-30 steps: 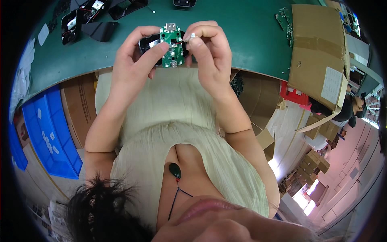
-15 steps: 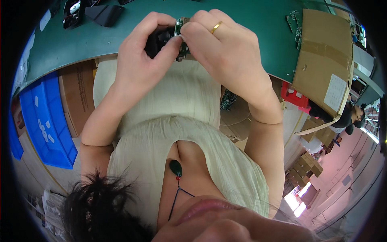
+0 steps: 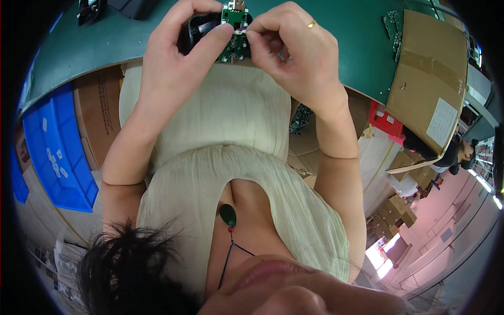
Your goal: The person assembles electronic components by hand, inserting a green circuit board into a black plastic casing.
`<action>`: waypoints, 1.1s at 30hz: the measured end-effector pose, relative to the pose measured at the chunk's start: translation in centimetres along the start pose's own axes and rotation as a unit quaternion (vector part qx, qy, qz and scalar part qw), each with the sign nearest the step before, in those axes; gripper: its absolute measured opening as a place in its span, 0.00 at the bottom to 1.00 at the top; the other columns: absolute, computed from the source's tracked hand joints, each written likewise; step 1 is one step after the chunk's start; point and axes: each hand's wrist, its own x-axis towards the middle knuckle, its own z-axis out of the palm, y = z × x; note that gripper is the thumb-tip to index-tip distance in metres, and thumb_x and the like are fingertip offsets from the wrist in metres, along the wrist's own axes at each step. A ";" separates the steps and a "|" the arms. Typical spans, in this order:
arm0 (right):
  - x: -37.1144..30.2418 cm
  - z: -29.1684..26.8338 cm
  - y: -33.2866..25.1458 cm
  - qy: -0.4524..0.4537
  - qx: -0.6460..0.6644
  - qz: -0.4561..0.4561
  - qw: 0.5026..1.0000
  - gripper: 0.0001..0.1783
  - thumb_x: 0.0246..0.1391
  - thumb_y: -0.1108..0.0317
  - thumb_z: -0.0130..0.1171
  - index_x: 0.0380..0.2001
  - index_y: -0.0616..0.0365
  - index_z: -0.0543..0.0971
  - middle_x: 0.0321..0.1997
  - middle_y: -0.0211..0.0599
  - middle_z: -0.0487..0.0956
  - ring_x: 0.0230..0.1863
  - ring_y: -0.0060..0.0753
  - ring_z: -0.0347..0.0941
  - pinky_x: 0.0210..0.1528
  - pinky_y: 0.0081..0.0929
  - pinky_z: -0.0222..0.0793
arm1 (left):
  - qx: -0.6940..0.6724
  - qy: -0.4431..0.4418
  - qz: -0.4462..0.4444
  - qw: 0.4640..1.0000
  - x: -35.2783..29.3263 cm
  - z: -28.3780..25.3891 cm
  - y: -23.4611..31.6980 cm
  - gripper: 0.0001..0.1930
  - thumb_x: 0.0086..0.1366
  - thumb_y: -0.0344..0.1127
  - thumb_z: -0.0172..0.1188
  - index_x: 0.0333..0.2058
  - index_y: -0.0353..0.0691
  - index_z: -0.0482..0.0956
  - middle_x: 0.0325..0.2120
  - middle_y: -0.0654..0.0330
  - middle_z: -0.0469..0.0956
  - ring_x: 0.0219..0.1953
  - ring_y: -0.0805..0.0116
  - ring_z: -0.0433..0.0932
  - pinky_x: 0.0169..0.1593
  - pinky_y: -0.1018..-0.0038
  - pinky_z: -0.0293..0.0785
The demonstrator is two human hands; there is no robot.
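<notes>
Above the flat green tabletop [image 3: 362, 42], the bare left hand [image 3: 176, 58] grips two parts; whether the bare right hand [image 3: 299, 50] pinches anything is unclear. Work looks partway: black plastic housing [image 3: 195, 27] open, rectangular green circuit board [image 3: 234, 47] over it, unenclosed.

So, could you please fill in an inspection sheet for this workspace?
Surface: green tabletop, curved by the lens.
Work pieces: green circuit board held against a black housing.
Clutter: black parts at upper left; loose circuit boards beside a cardboard box.
Hands: left hand grips board and housing; right hand has its fingers at the board's right edge.
Cables: possibly a short wire there, too small to confirm.
Surroundings: blue bin at left, holding white pieces.
</notes>
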 end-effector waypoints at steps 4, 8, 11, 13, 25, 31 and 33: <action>-0.1 0.0 -0.8 -0.002 -0.010 0.024 1.000 0.11 0.38 0.80 0.59 0.27 0.59 0.69 0.21 0.38 0.70 0.20 0.36 0.69 0.21 0.26 0.65 | 0.011 0.001 0.021 1.000 -0.1 0.0 -0.1 0.08 0.57 0.31 0.56 0.37 0.41 0.72 0.18 0.73 0.67 0.15 0.89 0.58 0.17 0.89 0.51; -0.1 0.2 -0.7 0.007 -0.009 0.032 0.999 0.11 0.38 0.80 0.59 0.26 0.59 0.69 0.21 0.38 0.70 0.20 0.36 0.69 0.21 0.26 0.65 | 0.001 -0.003 0.031 1.000 -0.1 0.1 -0.4 0.08 0.57 0.30 0.56 0.37 0.40 0.72 0.20 0.73 0.67 0.17 0.89 0.58 0.19 0.89 0.52; -0.2 0.3 -0.6 0.019 -0.006 0.014 1.000 0.10 0.38 0.79 0.58 0.26 0.59 0.68 0.21 0.38 0.70 0.21 0.37 0.70 0.21 0.26 0.65 | 0.003 0.001 0.061 0.998 0.0 0.3 -0.6 0.08 0.57 0.28 0.56 0.37 0.39 0.71 0.21 0.73 0.67 0.20 0.89 0.58 0.21 0.89 0.52; -0.1 0.1 -0.8 -0.003 -0.022 0.006 1.000 0.11 0.39 0.79 0.58 0.27 0.59 0.68 0.22 0.39 0.70 0.21 0.39 0.70 0.21 0.28 0.66 | 0.003 0.011 0.110 0.994 0.1 0.5 -0.9 0.08 0.58 0.28 0.55 0.37 0.39 0.71 0.22 0.73 0.67 0.20 0.89 0.58 0.21 0.89 0.52; -0.9 1.4 -0.1 0.038 -0.020 0.007 0.999 0.10 0.41 0.79 0.55 0.27 0.59 0.66 0.23 0.41 0.69 0.22 0.41 0.69 0.21 0.29 0.65 | 0.008 0.010 0.166 0.986 0.1 0.8 -1.7 0.09 0.60 0.29 0.53 0.39 0.37 0.69 0.29 0.67 0.67 0.29 0.83 0.64 0.32 0.87 0.61; -1.3 3.1 0.1 0.088 -0.109 -0.025 0.990 0.12 0.37 0.81 0.60 0.27 0.58 0.71 0.23 0.32 0.72 0.21 0.30 0.68 0.21 0.21 0.64 | 0.070 0.020 0.212 0.975 0.1 0.8 -2.2 0.09 0.60 0.29 0.52 0.41 0.37 0.68 0.32 0.65 0.67 0.33 0.79 0.65 0.37 0.84 0.63; -1.3 2.9 0.5 0.076 -0.081 -0.015 0.994 0.13 0.37 0.81 0.60 0.30 0.59 0.72 0.23 0.32 0.72 0.20 0.29 0.67 0.20 0.20 0.63 | 0.010 0.013 0.104 0.994 -0.4 0.8 -1.8 0.11 0.61 0.29 0.51 0.43 0.37 0.67 0.34 0.64 0.68 0.35 0.78 0.67 0.39 0.82 0.64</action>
